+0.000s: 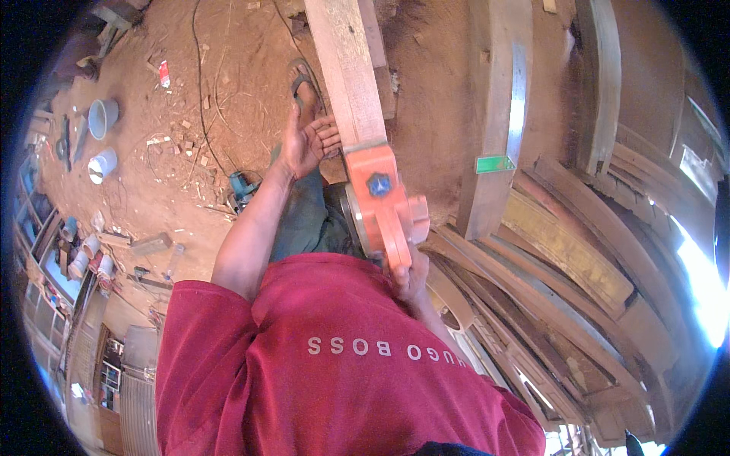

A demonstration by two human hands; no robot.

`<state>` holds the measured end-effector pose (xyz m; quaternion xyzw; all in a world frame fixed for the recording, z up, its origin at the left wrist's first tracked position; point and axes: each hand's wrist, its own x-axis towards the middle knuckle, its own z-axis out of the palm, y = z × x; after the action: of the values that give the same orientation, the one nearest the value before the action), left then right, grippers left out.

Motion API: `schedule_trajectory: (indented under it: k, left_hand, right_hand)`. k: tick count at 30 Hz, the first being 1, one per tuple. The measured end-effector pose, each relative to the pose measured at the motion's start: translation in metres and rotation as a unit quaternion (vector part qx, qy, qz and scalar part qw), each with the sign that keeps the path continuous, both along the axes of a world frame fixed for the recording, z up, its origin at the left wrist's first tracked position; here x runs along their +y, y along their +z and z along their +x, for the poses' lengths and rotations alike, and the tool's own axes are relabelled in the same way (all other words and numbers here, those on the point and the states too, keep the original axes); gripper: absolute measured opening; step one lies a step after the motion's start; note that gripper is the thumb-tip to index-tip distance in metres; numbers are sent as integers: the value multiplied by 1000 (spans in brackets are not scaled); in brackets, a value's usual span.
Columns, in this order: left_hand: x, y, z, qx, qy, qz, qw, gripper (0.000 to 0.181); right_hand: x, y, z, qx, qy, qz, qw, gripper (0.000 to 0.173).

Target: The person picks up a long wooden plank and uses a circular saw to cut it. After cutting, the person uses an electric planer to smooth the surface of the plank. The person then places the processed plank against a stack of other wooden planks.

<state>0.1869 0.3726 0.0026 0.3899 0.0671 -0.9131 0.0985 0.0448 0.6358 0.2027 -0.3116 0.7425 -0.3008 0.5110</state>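
An orange electric hand planer (373,171) with a blue knob on top sits on the upper face of a long wooden beam (348,74). At the rear of the tool, my right hand (409,276) is wrapped around its handle. My left hand (308,142) is beside the beam's left edge, palm up and fingers spread. Its fingertips reach the beam's side; I cannot tell whether they touch it. Nothing lies in that palm. The planer's underside is hidden.
On another beam to the right lies a try square (495,165) with a green stock. Stacked boards (564,251) fill the lower right. A dark cable (201,85), wood scraps, a teal power tool (242,185) and buckets (103,118) lie on the dirt floor at left.
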Motion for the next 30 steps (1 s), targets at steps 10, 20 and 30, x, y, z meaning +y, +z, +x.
schedule_trajectory:
  k: [10, 20, 30]
  left_hand:
    - [-6, 16, -11, -55, 21, -13, 998, 89]
    - [9, -19, 0, -27, 5, -37, 999, 92]
    - [106, -44, 7, -138, -195, -285, 928, 47]
  right_hand:
    - [-232, -6, -32, 58, -18, -101, 993, 71]
    - [-525, -27, -90, 231, -3, -296, 927, 54]
    - [-230, -4, -35, 80, -22, -214, 973, 53]
